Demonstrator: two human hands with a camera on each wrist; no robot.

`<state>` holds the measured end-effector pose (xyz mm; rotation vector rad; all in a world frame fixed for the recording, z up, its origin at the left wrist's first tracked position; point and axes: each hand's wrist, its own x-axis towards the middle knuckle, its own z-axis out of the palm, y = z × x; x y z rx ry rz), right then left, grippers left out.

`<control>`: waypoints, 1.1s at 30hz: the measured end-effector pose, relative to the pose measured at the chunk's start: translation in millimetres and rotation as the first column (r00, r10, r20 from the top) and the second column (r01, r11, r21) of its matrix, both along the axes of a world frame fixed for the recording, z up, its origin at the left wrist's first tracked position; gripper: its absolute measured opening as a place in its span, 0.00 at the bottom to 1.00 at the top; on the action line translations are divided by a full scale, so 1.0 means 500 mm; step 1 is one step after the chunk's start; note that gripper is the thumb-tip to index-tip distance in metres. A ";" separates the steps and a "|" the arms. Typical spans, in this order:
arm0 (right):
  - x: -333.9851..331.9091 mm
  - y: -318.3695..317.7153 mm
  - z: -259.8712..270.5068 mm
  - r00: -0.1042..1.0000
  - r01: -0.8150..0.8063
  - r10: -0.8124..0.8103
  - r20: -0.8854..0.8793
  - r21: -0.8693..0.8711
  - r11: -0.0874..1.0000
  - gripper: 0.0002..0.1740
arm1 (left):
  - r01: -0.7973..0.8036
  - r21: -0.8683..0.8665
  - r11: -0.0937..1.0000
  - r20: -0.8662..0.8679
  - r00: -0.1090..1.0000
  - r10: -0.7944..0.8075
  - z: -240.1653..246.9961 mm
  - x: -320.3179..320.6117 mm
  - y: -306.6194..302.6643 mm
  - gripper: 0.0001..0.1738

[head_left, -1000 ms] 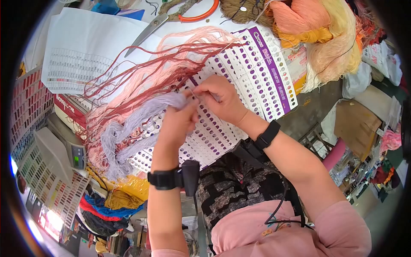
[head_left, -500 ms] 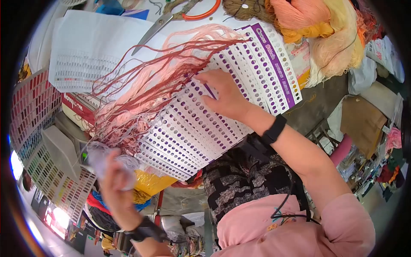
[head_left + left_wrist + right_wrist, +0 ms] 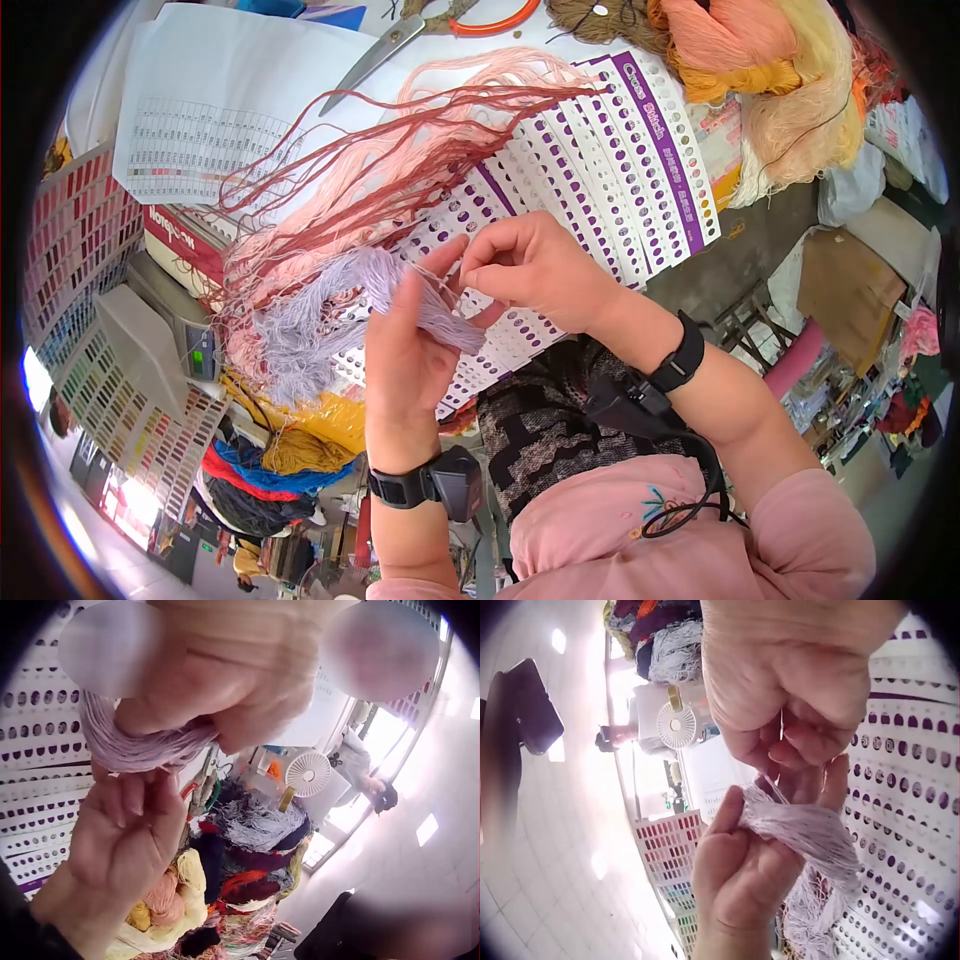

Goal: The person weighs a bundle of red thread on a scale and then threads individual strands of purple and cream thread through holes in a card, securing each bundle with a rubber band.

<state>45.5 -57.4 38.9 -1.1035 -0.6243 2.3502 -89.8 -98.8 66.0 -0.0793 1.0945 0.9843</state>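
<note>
Fingers of the left hand (image 3: 405, 375) curl round a lavender skein (image 3: 442, 320); just beside them, those of the right hand (image 3: 540, 275) pinch a thin strand (image 3: 777, 790), purple-dotted cards (image 3: 575, 180) beneath.

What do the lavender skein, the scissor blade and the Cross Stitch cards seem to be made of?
Lavender skein: matte fibre, perhaps cotton, by its fine strands. Scissor blade: probably steel, by its grey sheen. Cross Stitch cards: apparently smooth, printed cardstock: thin, flat sheets.

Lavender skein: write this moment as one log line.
left hand: holds lavender skein | right hand: pinches loose strand | scissors: untouched
</note>
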 end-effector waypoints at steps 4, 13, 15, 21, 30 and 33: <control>0.003 0.002 0.007 0.988 0.005 -0.005 0.155 -0.001 1.000 0.04 | 0.012 -0.007 1.000 0.012 1.000 -0.012 -0.008 0.014 -0.002 0.24; 0.017 -0.002 -0.002 0.995 -0.043 0.046 0.083 -0.031 0.999 0.03 | -0.053 -0.035 0.998 0.099 0.993 0.057 -0.015 0.014 0.006 0.21; 0.020 -0.001 -0.004 0.997 0.082 -0.082 0.003 -0.018 0.996 0.02 | -0.029 -0.035 0.999 0.021 0.999 0.030 -0.011 0.015 0.009 0.19; 0.065 0.025 0.012 0.890 0.212 -0.270 -0.368 -0.191 0.958 0.02 | -0.190 -0.029 0.981 0.286 0.939 0.190 -0.032 -0.019 -0.019 0.09; 0.536 0.235 0.193 0.433 -0.019 -0.834 0.342 0.929 0.371 0.06 | -0.712 0.009 0.702 0.211 0.688 0.694 -0.073 -0.494 -0.248 0.16; 0.401 0.187 0.084 0.324 -0.528 -0.698 0.638 0.734 0.426 0.07 | -0.273 0.011 0.962 -0.003 0.962 0.273 -0.039 -0.230 -0.102 0.17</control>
